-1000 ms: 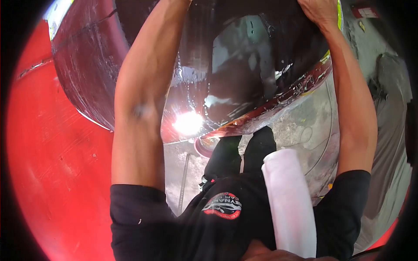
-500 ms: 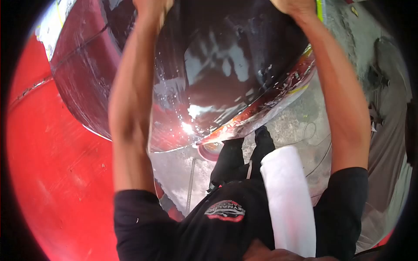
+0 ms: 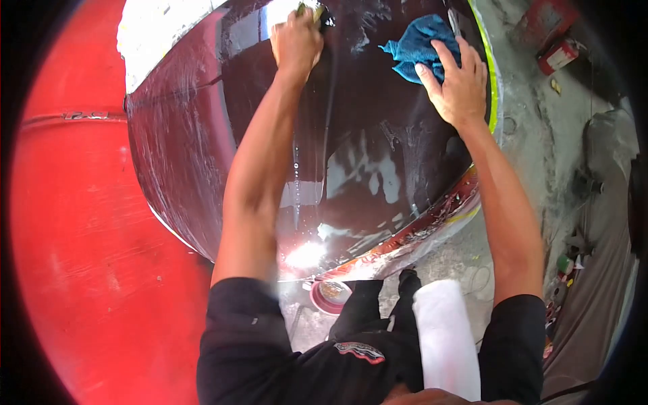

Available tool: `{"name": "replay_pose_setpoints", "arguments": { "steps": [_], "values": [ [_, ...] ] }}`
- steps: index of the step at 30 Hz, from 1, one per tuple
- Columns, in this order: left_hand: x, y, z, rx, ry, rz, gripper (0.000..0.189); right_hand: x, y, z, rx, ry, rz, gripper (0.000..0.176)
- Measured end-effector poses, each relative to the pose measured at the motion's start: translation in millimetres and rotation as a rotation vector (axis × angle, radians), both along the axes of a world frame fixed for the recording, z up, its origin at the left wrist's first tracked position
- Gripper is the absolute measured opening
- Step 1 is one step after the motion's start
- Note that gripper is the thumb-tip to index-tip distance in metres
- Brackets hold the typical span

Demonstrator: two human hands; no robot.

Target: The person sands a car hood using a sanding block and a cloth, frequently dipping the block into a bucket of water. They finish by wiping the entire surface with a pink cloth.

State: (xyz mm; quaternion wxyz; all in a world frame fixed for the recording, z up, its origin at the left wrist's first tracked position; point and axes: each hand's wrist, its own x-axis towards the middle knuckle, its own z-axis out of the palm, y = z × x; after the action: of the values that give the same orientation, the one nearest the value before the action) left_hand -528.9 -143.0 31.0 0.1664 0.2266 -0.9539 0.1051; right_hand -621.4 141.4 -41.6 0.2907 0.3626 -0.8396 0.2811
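Note:
A glossy dark red car panel [image 3: 378,115], wet and streaked, curves across the upper middle of the head view. At its far part my left hand [image 3: 297,46] is closed round a small yellow-green pad [image 3: 312,11], mostly hidden by the fingers. Further right, my right hand [image 3: 460,84] has its fingers and thumb spread over the near edge of a crumpled blue cloth [image 3: 420,48], which lies against the panel. Water drops run in a line down the panel between my arms.
Bright red sheeting [image 3: 88,223] stretches along the left. White covering [image 3: 158,34] borders the panel, with yellow-green tape [image 3: 497,101] on its right edge. Below stands a pink bucket [image 3: 316,295]. A white roll [image 3: 445,337] rests against my body. Grey covering [image 3: 597,270] hangs at the right.
The view has shifted toward the panel's far side, so it sits lower and further right. Both hands, cut off at the top before, now show, with the pad and blue cloth.

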Motion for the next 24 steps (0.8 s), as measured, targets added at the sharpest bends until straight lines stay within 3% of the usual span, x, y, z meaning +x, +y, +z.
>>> {"name": "replay_pose_setpoints", "arguments": {
  "steps": [1,2,3,4,5,6,8,9,10,11,13,14,15,16,17,18,20,23,24],
  "values": [
    [38,-14,-50,0.253,0.241,-0.228,0.038,3,5,1,-0.003,-0.018,0.007,0.055],
    [105,47,-26,-0.012,0.334,-0.268,0.047,2,2,5,-0.015,-0.027,0.021,0.055],
    [167,82,-43,0.051,0.351,-0.248,0.048,3,-2,7,0.009,-0.036,0.001,0.055],
    [223,85,-120,0.285,0.533,-0.35,0.043,4,-2,8,0.038,-0.051,-0.031,0.055],
    [276,137,-107,0.243,0.394,-0.138,0.038,4,-4,7,0.057,-0.048,-0.047,0.055],
    [290,148,-112,0.245,0.344,-0.087,0.041,9,-4,8,0.058,-0.05,-0.04,0.055],
    [206,88,-128,0.694,0.793,-0.167,0.049,4,-4,12,0.063,-0.02,-0.039,0.054],
    [150,58,-70,0.229,0.383,-0.198,0.04,5,-5,13,0.043,-0.033,-0.042,0.053],
    [92,46,-26,0.215,0.339,-0.137,0.041,5,-4,12,0.051,-0.024,-0.044,0.053],
    [36,7,-22,-0.18,0.284,-0.209,0.038,2,-4,13,0.041,-0.019,-0.026,0.053],
    [-32,-21,-12,-0.039,0.299,-0.166,0.034,3,-2,14,0.011,-0.025,-0.025,0.052],
    [-41,-24,-12,-0.028,0.257,-0.134,0.034,7,-2,12,0.02,-0.035,-0.027,0.052],
    [-17,-32,-53,0.766,0.433,-0.234,0.036,5,-3,12,0.008,-0.033,-0.023,0.052],
    [39,26,-21,0.008,0.465,-0.379,0.042,3,-2,15,-0.008,-0.03,-0.027,0.051],
    [96,52,-50,0.041,0.494,-0.398,0.052,5,-3,14,0.0,-0.038,-0.037,0.051],
    [157,67,-118,0.117,0.531,-0.351,0.051,5,-3,15,0.007,-0.027,-0.048,0.051],
    [244,137,-93,0.203,0.386,-0.226,0.044,9,-4,16,0.017,-0.019,-0.064,0.051],
    [126,71,-80,0.232,0.561,-0.351,0.05,8,-3,18,0.044,-0.045,-0.063,0.052],
    [73,60,-34,0.089,0.358,-0.28,0.048,7,-1,16,0.039,-0.048,-0.074,0.052]
  ]
}}
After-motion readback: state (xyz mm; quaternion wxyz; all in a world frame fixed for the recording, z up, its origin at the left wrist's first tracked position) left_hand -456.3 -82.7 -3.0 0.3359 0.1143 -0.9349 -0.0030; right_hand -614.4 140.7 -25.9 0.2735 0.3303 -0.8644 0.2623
